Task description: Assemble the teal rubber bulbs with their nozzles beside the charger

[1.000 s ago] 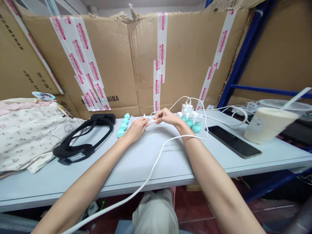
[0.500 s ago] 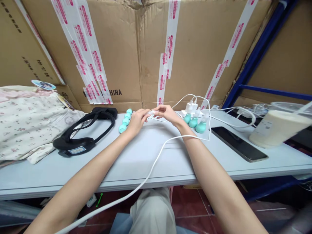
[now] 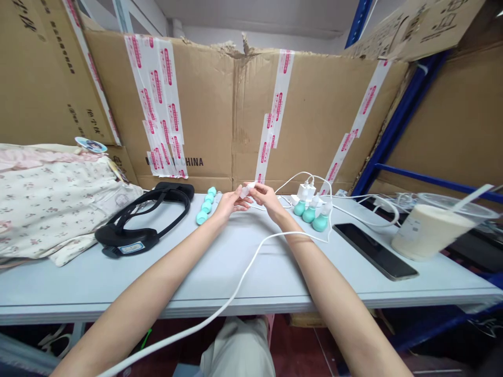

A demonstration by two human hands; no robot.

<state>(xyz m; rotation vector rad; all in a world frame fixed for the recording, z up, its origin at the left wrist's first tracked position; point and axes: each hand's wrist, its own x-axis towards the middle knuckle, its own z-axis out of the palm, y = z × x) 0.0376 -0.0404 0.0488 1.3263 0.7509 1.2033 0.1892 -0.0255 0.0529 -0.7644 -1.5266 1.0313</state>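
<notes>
Between the fingertips of both hands, above the table's far middle, is a small translucent white nozzle-like piece point(image 3: 247, 190). My left hand point(image 3: 229, 204) pinches its lower left end, with the other fingers loosely extended. My right hand point(image 3: 269, 201) grips its upper right end between thumb and fingers. Left of my hands, several teal bulbs point(image 3: 206, 206) lie in a row, with clear parts partly visible beside them. To the right stand several teal squeeze bulbs point(image 3: 309, 213) with clear tips fitted on top.
A white cable point(image 3: 251, 267) crosses over my right forearm. A black head strap point(image 3: 145, 220) and floral cloth point(image 3: 58, 201) lie left. On the right are a phone point(image 3: 375, 250), a drink cup with a straw point(image 3: 432, 230) and a white charger point(image 3: 306, 190). Cardboard point(image 3: 208, 104) walls the back.
The view has tipped upward, showing the cardboard's top edge. The translucent piece has turned from nearly level to slanted, and more of it shows between my hands. The bulbs stay put.
</notes>
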